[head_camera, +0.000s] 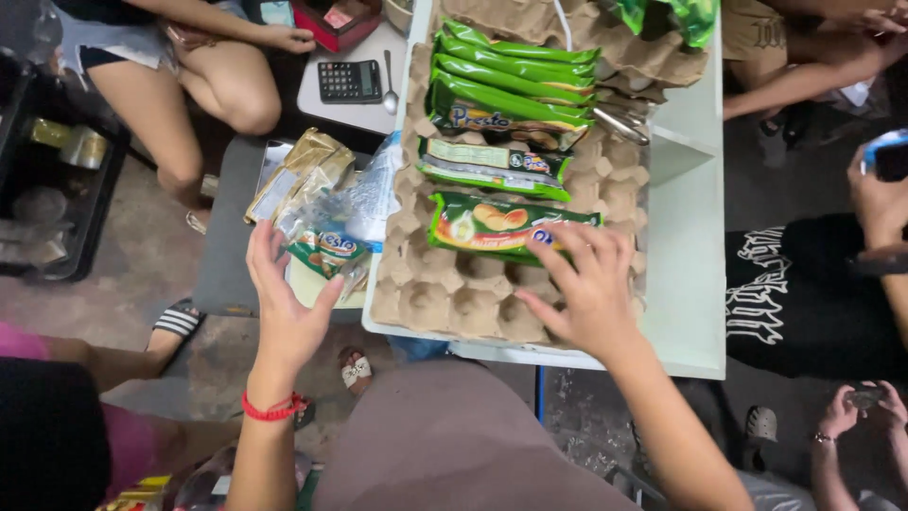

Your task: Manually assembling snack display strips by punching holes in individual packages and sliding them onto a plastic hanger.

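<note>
My right hand rests with spread fingers on the near green biscuit packet, which lies on a brown cardboard egg tray. More green packets are lined up along the tray further back. My left hand, a red band at its wrist, is open and touches a clear plastic bag holding another green packet, just left of the tray.
The egg tray sits on a white table. Gold foil packs lie on a grey stool. A calculator and spoon lie at the back. Other people sit all around; one at the right holds a phone.
</note>
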